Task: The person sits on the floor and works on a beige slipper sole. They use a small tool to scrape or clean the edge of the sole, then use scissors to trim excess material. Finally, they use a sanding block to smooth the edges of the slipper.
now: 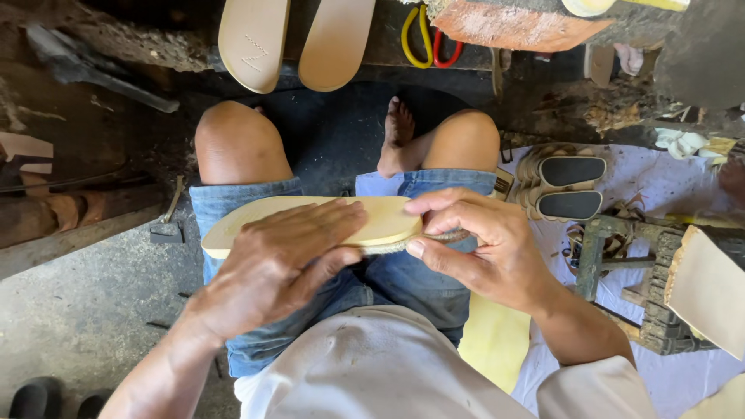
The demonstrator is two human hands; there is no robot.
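A pale yellow shoe sole lies flat across my lap, over denim shorts. My left hand presses down on top of it, fingers spread over its middle. My right hand pinches a braided jute rope against the sole's right end, thumb below and fingers above. The rope runs along the sole's lower edge under my left palm.
Two tan soles lean at the top, next to red and yellow scissor handles. Finished soles with black pads lie on a white cloth at right, beside a rough wooden stand. A yellow sheet sits under my right thigh.
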